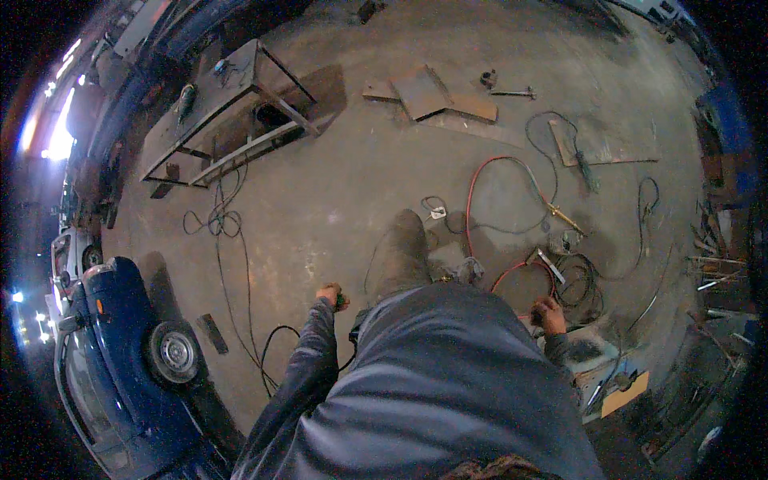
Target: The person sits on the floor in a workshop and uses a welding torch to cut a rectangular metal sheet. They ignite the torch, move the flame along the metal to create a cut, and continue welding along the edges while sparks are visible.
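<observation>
My left hand (pixel 329 294) is closed round a small dark green thing (pixel 342 302), which is mostly hidden by my fingers. It hangs low beside my left leg. My right hand (pixel 549 314) has its fingers curled in, out to the right by a red hose (pixel 500 282); whatever it may hold is hidden. Just ahead of the right hand a light metal bar (pixel 551 266) lies by coiled dark cable (pixel 590 292). Farther off, a brass-coloured torch (pixel 566 220) lies at the end of the red hose's larger loop.
A metal workbench (pixel 228 88) stands at the far left. Metal plates (pixel 420 94) lie ahead on the floor. Cables (pixel 226 224) trail across the floor at left. A blue vehicle (pixel 120 336) is parked at left. A cardboard piece (pixel 626 395) is at the lower right.
</observation>
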`<state>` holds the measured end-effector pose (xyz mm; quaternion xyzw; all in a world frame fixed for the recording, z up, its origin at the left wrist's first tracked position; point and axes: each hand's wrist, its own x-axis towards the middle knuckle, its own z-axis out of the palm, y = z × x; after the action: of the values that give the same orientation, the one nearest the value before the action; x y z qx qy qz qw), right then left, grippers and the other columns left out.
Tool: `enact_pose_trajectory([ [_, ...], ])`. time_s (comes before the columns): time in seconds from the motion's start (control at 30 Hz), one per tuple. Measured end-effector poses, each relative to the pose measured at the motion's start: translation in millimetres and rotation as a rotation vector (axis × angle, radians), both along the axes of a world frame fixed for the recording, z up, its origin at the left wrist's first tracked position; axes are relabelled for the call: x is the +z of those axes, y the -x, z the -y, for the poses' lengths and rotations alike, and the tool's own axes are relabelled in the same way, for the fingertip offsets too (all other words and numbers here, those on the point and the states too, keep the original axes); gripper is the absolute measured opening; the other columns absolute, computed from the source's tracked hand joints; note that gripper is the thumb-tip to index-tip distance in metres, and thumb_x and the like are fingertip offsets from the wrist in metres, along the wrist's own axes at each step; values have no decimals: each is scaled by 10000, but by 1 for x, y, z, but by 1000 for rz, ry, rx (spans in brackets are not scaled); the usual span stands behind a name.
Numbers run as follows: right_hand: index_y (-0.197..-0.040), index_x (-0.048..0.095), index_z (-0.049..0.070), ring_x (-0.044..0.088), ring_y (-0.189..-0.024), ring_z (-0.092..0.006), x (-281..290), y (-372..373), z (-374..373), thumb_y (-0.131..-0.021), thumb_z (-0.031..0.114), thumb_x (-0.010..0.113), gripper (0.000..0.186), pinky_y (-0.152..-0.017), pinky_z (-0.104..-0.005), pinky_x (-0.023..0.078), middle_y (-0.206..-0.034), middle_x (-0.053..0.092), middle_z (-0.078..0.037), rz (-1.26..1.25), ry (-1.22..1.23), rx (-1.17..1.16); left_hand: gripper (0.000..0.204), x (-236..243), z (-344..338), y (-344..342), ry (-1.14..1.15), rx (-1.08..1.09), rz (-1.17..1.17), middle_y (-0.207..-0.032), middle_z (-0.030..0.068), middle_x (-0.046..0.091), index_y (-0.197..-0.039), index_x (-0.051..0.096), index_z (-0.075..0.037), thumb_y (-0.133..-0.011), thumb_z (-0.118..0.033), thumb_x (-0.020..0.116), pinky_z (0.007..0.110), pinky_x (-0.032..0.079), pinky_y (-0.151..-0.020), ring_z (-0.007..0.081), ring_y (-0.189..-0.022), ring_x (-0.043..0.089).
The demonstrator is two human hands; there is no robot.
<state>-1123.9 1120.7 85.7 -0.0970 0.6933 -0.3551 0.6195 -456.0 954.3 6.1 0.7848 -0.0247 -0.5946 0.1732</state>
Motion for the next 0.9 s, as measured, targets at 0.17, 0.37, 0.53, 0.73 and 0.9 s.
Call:
enact_pose_trajectory([
  [0.17, -1196, 655, 41, 664, -888, -196, 32, -47, 92, -999, 289, 571, 328, -787, -320, 534, -989, 698, -69, -137, -176, 322, 102, -23, 47, 15, -4, -48, -65, -787, 182, 616, -1013, 578, -27, -965, -110, 544, 484, 528, -466, 347, -620, 649],
  [0.37, -1212, 647, 50, 661, -885, -211, -35, -89, 207, -991, 332, 594, 362, -776, -347, 519, -1008, 704, -77, -196, -209, 510, 94, -79, 245, 1, -101, -210, -95, -773, 175, 614, -988, 575, -37, -980, -110, 516, 463, 509, -464, 334, -595, 626],
  [0.53, -1193, 649, 37, 657, -857, -224, -84, -112, 271, -971, 339, 643, 375, -733, -376, 518, -981, 697, -95, -354, -202, 369, 138, -91, 451, 5, 253, -434, -110, -836, 132, 669, -1030, 602, -90, -951, -204, 594, 464, 577, -537, 288, -702, 678],
  [0.73, -1145, 659, 26, 650, -839, -231, -96, -101, 306, -953, 341, 693, 370, -705, -397, 514, -958, 682, -100, -538, -191, 25, 182, -41, 679, 105, 220, -545, -100, -810, 140, 647, -1164, 556, -119, -1000, -196, 575, 434, 552, -474, 304, -642, 675],
  [0.9, -1087, 657, 25, 640, -883, -204, -74, -132, 379, -957, 294, 680, 299, -761, -366, 500, -990, 672, -81, -579, 30, -198, 156, -27, 775, 143, 237, -812, -58, -792, 151, 635, -1129, 546, -105, -1007, -199, 569, 443, 539, -428, 310, -604, 675],
])
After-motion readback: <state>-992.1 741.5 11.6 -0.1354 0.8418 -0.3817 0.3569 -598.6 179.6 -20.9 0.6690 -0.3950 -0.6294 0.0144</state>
